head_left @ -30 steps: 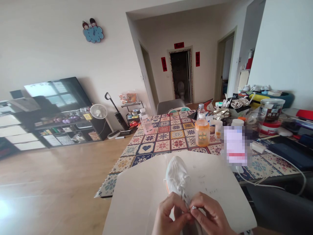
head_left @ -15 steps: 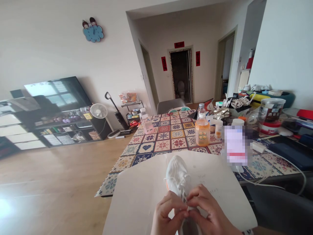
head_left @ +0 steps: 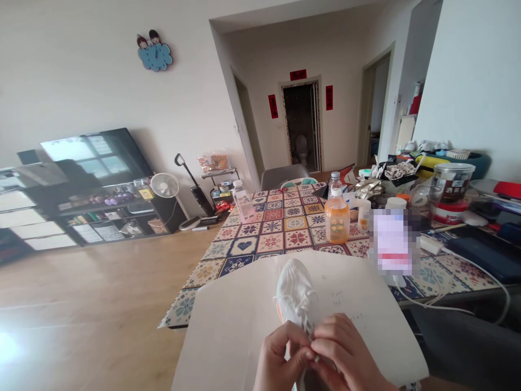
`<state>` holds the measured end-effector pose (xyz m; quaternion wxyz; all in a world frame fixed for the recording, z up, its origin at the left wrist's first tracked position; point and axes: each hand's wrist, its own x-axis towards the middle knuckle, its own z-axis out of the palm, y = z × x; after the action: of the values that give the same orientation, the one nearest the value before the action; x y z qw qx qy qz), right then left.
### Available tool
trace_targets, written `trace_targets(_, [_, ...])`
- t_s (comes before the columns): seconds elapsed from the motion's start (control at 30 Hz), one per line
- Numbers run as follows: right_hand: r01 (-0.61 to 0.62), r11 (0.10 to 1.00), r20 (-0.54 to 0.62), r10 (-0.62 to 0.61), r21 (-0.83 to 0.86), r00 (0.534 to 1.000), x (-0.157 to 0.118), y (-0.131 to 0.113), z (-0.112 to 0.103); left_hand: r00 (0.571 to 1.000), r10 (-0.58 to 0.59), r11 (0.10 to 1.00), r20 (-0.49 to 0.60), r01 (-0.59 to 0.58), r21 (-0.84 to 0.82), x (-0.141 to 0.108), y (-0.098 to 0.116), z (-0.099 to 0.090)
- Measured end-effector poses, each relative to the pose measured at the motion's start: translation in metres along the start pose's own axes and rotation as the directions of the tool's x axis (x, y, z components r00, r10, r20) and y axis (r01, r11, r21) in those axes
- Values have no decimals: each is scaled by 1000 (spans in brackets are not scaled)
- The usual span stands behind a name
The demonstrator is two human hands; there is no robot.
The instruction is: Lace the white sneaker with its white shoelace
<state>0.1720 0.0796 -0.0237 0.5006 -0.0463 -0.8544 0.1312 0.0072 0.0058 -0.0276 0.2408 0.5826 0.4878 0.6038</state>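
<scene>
From the head view, a white sneaker (head_left: 293, 290) upright on its sole, toe pointing away, atop a large white sheet (head_left: 366, 326) with faint handwriting, the sheet lying over a patterned tablecloth (head_left: 280, 231). Left hand (head_left: 283, 353) and right hand (head_left: 337, 350) close together at the shoe's near end, fingers (head_left: 329, 331) curled and closed, pinching what looks like the white laces (head_left: 303, 320), the grip itself hard to make out behind the knuckles. Just beyond the sheet, an orange drink bottle (head_left: 337, 216) upright, with a pixelated object (head_left: 393, 241) to its right.
</scene>
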Motion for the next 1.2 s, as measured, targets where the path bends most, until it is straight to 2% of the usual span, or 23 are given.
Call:
trace_targets(0.1, [39, 999, -11, -39, -25, 999, 3, -1, -3, 1000, -8, 1000, -29, 9, 29, 2, -4, -2])
trace_targets(0.23, [41, 997, -20, -40, 67, 999, 1, 3, -6, 997, 21, 997, -76, -15, 72, 10, -7, -8])
trace_targets(0.43, [89, 979, 95, -108, 183, 990, -20, 19, 16, 981, -82, 974, -174, 116, 196, 19, -13, -12])
trace_targets(0.57, [90, 970, 116, -119, 225, 986, -25, 24, 26, 980, -54, 962, -194, 103, 253, 19, -16, -10])
trace_targets(0.7, [121, 964, 133, -156, 237, 979, -13, 19, 16, 988, -13, 951, -156, 60, 302, 18, -18, -12])
trace_targets(0.77, [113, 974, 176, -149, 195, 973, -5, 13, 6, 992, -9, 949, -128, 49, 311, 17, -18, -14])
trace_targets(0.83, [34, 994, 263, -60, 103, 963, -1, 6, -5, 994, 1, 951, -109, 33, 308, 16, -15, -17])
trace_targets(0.93, [-126, 992, 328, 113, 18, 938, -3, -2, -15, 993, 50, 961, -111, -18, 275, 13, -8, -21])
trace_targets(1.0, [-239, 971, 363, 228, -16, 904, -8, -4, -17, 997, 72, 971, -29, -64, 230, 10, -1, -22])
trace_targets(1.1, [-354, 932, 414, 354, -78, 839, -14, -1, -18, 980, 97, 973, 175, -131, 192, 5, 6, -23])
trace_targets(1.2, [-382, 918, 451, 388, -108, 804, -13, 3, -19, 966, 111, 955, 235, -169, 243, 2, 9, -23])
